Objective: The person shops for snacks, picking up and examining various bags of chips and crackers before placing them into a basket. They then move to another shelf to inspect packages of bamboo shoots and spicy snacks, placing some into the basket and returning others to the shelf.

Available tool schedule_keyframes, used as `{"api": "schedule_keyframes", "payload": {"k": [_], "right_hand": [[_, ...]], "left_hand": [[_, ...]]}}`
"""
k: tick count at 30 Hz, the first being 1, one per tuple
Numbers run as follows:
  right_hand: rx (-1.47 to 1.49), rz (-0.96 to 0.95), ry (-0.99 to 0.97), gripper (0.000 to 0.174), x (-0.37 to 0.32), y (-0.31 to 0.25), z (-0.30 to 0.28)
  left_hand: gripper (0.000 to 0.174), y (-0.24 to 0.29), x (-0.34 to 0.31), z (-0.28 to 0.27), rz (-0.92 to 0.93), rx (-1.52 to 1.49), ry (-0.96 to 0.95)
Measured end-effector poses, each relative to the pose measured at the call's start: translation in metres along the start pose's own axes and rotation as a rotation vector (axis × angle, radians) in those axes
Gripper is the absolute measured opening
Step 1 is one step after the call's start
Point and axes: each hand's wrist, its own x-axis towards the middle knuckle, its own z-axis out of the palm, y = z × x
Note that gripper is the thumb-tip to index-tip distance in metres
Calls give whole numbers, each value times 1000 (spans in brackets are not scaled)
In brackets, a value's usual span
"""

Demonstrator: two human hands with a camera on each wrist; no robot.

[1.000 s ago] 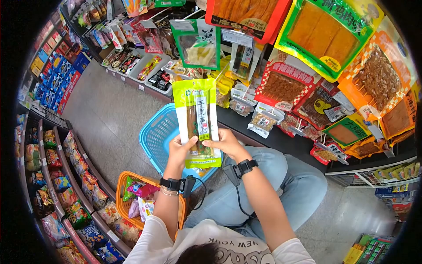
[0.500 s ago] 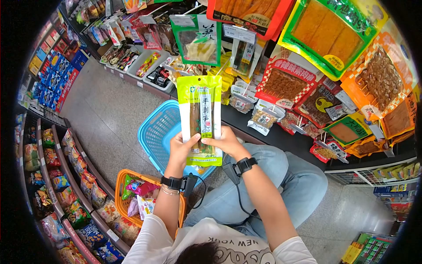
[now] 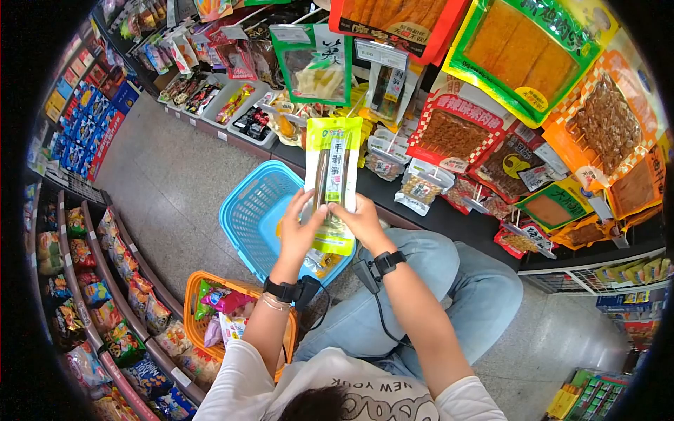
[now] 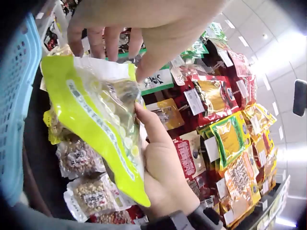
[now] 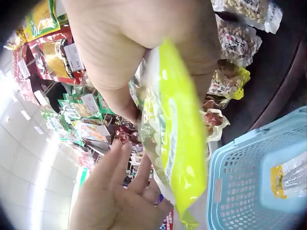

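A flat vacuum packet of bamboo shoots, lime green and white with a clear middle, is held up over a blue basket. My right hand grips its lower right edge, thumb on the front face. In the left wrist view that right hand carries the packet at its side. My left hand is by the packet's lower left edge. Its fingers are extended and spread, the thumb tip close to the packet, as the right wrist view shows of the left hand too.
An orange basket with several snack bags stands left of my knees. The blue basket also contains a yellow-and-clear packet. Hanging snack packs crowd the rack ahead and right. Snack shelves line the left side.
The packet has shifted right and tilted slightly. My left hand has loosened from its edge and spread its fingers, while the right hand keeps its hold.
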Motion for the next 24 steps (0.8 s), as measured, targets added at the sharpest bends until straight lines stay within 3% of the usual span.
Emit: {"api": "schedule_keyframes", "payload": {"k": [1, 4, 5, 8, 9, 14, 16, 19, 24], "right_hand": [[-53, -49, -7, 25, 2, 8, 1], [-112, -42, -161, 30, -4, 1, 8], [-29, -57, -219, 39, -9, -5, 9], [155, -43, -350, 46, -14, -13, 12], [168, 118, -419, 52, -15, -16, 6], [-96, -68, -29, 54, 0, -5, 7], [68, -55, 40, 48, 7, 0, 8], [174, 229, -266, 39, 6, -6, 1], [74, 203, -217, 31, 3, -8, 2]], "left_hand": [[69, 2, -2, 6, -60, 52, -44], [89, 3, -2, 22, 34, -19, -51], [82, 1, -2, 27, 7, -155, -44], [62, 8, 6, 19, -309, -490, -33], [39, -9, 7, 17, -365, -690, 20], [31, -15, -3, -10, -487, -827, -45], [34, -28, -10, -14, -520, -841, -74], [36, -39, -20, -15, -562, -808, -204], [38, -29, -24, -18, -584, -815, -311]]}}
